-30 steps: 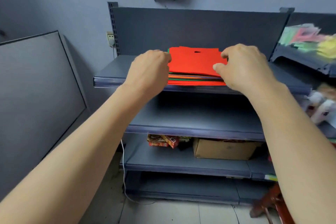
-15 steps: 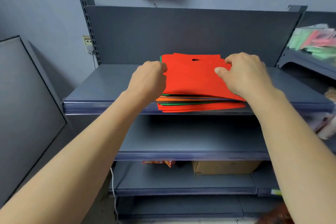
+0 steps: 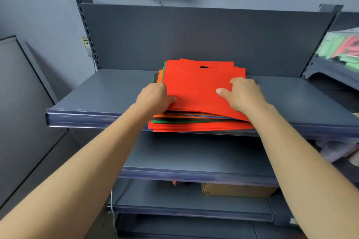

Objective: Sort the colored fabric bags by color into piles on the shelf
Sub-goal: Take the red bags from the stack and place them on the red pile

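A mixed stack of flat fabric bags (image 3: 194, 124) lies in the middle of the top shelf (image 3: 101, 99); red, orange, green, blue and dark edges show at its front. On top lies a red bag (image 3: 196, 83) with a cut-out handle, its front edge lifted off the stack. My left hand (image 3: 155, 97) pinches this red bag at its left front corner, thumb on top. My right hand (image 3: 242, 93) holds the bag's right side, thumb lying on the red cloth and fingers curled at the edge.
The grey shelf unit has a back panel (image 3: 194, 35) and lower shelves (image 3: 194, 161); a cardboard box (image 3: 237, 190) sits lower down. At the right, another rack holds green and pink bags (image 3: 343, 48). A grey panel (image 3: 19, 112) leans at the left.
The camera has come closer and higher over the shelf. Both hands have slid toward the front of the top red bag and raised its front edge off the stack.
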{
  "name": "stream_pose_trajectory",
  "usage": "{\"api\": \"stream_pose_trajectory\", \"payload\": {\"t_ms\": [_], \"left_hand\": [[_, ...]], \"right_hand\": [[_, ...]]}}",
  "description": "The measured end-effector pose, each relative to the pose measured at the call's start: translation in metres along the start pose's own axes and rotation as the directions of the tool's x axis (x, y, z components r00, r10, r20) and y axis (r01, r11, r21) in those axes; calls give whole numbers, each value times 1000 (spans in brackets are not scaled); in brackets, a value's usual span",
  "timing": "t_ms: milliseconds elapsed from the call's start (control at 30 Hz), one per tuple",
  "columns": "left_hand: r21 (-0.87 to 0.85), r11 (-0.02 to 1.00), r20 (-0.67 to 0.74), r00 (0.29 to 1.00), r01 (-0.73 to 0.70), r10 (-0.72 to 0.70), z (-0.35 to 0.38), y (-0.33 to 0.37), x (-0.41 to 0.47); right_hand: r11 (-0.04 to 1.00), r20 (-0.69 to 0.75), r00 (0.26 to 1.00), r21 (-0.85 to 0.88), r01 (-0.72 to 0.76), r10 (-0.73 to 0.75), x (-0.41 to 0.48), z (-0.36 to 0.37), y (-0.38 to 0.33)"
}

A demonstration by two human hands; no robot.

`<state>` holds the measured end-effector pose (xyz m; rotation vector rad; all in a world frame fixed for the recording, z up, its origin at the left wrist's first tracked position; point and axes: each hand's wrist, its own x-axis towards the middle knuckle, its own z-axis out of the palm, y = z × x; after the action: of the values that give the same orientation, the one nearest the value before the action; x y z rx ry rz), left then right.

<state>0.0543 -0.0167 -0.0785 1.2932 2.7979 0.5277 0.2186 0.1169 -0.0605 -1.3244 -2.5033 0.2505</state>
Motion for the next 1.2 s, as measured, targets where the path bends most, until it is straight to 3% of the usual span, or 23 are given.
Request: {"api": "stream_pose_trajectory", "payload": {"t_ms": [233,400,500,600,767,1200], "left_hand": [[-67,985,63,985,162,-158,12,13,14],[-83,978,-5,981,193,-194,20,18,16],[-27,987,-41,987,157,-158,24,16,18],[-123,987,-26,994,101,-105,23,14,22],[-126,987,-97,991,-99,87,25,16,22],[214,939,40,963,-269,267,25,18,21]], "right_hand": [[994,96,994,-93,-50,58,18,27,15],[990,124,984,-68,-123,131,26,34,17],[992,116,985,-19,-124,125,28,37,17],[996,72,994,-18,-86,87,28,38,18],[999,44,998,-3,-37,37,28,41,18],[999,70,997,-9,-36,37,28,42,19]]}}
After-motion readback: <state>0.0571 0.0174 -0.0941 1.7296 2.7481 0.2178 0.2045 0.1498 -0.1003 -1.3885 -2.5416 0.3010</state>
